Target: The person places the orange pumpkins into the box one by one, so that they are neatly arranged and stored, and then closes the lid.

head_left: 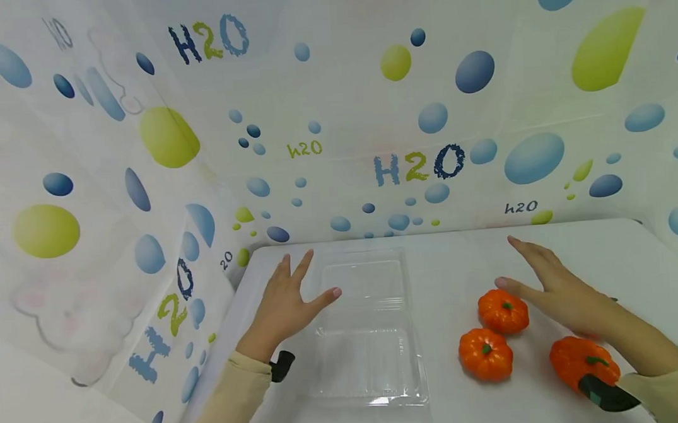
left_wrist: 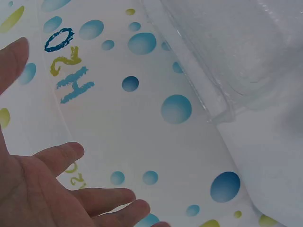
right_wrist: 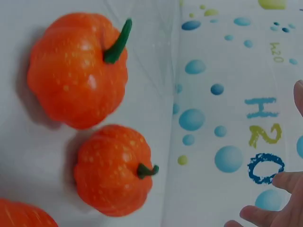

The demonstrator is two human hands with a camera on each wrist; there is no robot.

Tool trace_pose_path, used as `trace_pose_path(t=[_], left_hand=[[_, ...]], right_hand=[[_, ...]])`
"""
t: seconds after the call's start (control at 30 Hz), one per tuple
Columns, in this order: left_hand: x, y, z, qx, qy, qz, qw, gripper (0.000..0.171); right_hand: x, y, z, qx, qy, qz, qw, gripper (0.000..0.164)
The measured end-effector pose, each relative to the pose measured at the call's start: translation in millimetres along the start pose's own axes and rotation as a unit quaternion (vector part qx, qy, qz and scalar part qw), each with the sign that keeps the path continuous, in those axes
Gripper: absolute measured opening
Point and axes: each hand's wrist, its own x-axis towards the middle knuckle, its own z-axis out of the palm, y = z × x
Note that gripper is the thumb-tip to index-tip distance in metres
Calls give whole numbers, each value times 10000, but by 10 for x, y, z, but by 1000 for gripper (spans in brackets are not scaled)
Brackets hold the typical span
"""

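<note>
My left hand (head_left: 283, 307) hovers by the left side of a clear plastic clamshell box (head_left: 364, 363), fingers spread and holding nothing. The box lies unfolded on the white table, its two shallow halves end to end. Over on the right, my right hand (head_left: 567, 295) is held above small orange pumpkins, its thumb and fingers apart with nothing in them. One pumpkin (head_left: 504, 311) sits near the thumb, another pumpkin (head_left: 486, 355) in front of it. A third pumpkin (head_left: 581, 360) is partly covered by the wrist strap. Bits of green and orange show behind the right hand.
The white table (head_left: 443, 264) has rounded back corners. A white curtain (head_left: 340, 98) printed with blue and green bubbles and H2O lettering hangs behind the table and along its left side. Dark straps (head_left: 282, 366) are on both wrists.
</note>
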Motion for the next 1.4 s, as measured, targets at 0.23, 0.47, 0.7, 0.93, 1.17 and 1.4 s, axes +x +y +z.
trace_pose_path(t=[0.23, 0.47, 0.7, 0.93, 1.17, 1.4], left_hand=[[-174, -255, 29, -451, -223, -173, 9986, 95], [-352, -394, 28, -763, -356, -367, 9958, 93], [-473, -465, 77, -771, -495, -755, 9929, 96], [-526, -505, 144, -839, -643, -808, 9911, 93], [-537, -489, 190, -1072, -974, -745, 9866, 91], [-512, -484, 257, -1123, -1124, -840, 9837, 93]], right_hand=[[-165, -43, 197, 927, -107, -242, 9953, 83], [-340, -60, 416, 1635, -595, 189, 9846, 83], [-427, 53, 599, 1722, -599, 182, 9831, 91], [-394, 127, 723, 1920, -545, 255, 9795, 95], [-398, 120, 850, 1651, -230, 241, 9857, 97], [-424, 80, 929, 1600, -376, 978, 9815, 109]])
